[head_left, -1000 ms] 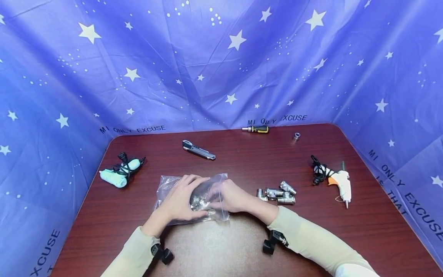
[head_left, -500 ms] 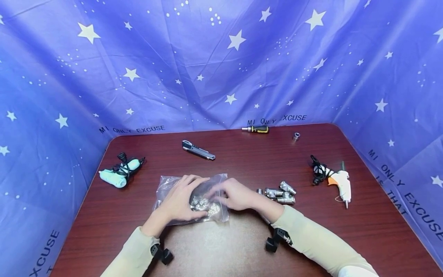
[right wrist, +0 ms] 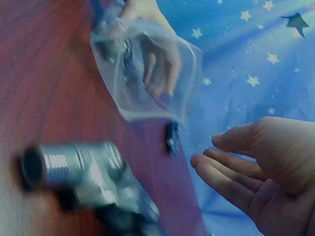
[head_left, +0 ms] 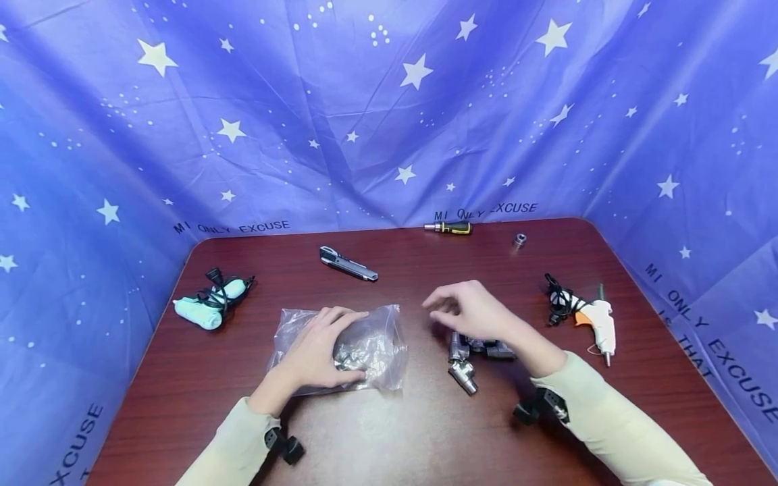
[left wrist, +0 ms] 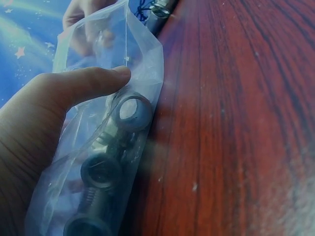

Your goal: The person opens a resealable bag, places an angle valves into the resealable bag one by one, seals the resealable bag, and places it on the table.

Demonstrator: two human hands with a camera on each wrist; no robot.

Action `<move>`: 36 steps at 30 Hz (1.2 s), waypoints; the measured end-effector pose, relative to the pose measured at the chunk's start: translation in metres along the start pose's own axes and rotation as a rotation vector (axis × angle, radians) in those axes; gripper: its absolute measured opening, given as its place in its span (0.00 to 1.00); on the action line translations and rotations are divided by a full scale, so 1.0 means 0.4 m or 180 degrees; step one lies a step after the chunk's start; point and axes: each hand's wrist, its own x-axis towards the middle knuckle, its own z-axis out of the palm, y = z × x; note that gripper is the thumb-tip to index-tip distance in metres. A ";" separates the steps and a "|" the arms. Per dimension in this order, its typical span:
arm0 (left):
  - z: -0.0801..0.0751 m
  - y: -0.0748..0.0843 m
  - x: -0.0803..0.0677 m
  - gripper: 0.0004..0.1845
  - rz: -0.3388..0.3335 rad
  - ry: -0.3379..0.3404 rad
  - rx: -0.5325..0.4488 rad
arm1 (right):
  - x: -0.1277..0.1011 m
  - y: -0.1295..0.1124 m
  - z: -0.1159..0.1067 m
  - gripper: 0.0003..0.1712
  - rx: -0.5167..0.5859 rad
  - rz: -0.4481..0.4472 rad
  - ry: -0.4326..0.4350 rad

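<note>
A clear plastic bag [head_left: 384, 331] lies on the table with its mouth spread toward the right. My left hand [head_left: 313, 351] holds it from above, the thumb [left wrist: 93, 83] on the near side and the fingers on the far side. Several metal pipe fittings [left wrist: 101, 169] show through the plastic. To the right of the bag, my right hand [head_left: 477, 312] hovers with loosely bent fingers and nothing in them. Below it sit several shiny pipe fittings [right wrist: 78, 162], partly hidden by the hand in the head view; one T-shaped fitting [head_left: 464, 376] lies nearest the front.
Behind the bag lies a utility knife [head_left: 349, 263]. A screwdriver [head_left: 450, 227] and a small metal part [head_left: 519, 240] are at the back edge. A pale blue corded tool [head_left: 209, 304] lies left, a white glue gun [head_left: 600, 320] right.
My right hand has come out of the bag's mouth and moved right, above the loose fittings. One fitting now lies in front of the group. The left hand has stayed on the bag.
</note>
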 end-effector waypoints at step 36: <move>0.000 0.000 -0.006 0.56 0.0016 0.0066 0.0019 | -0.226 0.171 -0.073 0.09 -0.0857 0.0817 0.0345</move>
